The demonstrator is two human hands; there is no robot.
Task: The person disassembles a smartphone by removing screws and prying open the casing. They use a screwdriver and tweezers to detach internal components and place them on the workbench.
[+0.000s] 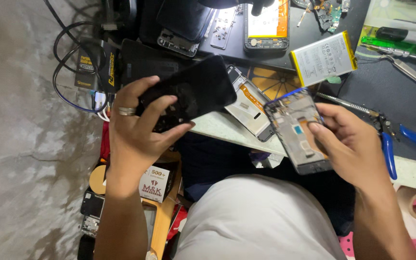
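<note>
1. Workbench (227, 132) fills the upper right of the frame, its pale edge running toward lower right; grey floor lies at left.
2. I see the left hand (136, 135), centre-left, closed around a black phone panel (193, 91); the thumb presses its near face, the ringed finger wraps behind, and the panel tilts up toward centre.
3. Right hand (352, 144), centre-right, grips a blue-rimmed phone frame (297, 130) by its lower right side, thumb laid on the exposed inner plate.
4. Panel and frame are held apart above the bench edge. I judge the step in hand to be separating or matching the two halves; I cannot tell which.
5. Between them on the bench lies an opened phone body (249, 106).
6. A loose battery (323, 58) sits upper right, and blue-handled pliers (391, 144) at right.
7. Any joining would call for squaring the panel to the frame, edges parallel.
</note>
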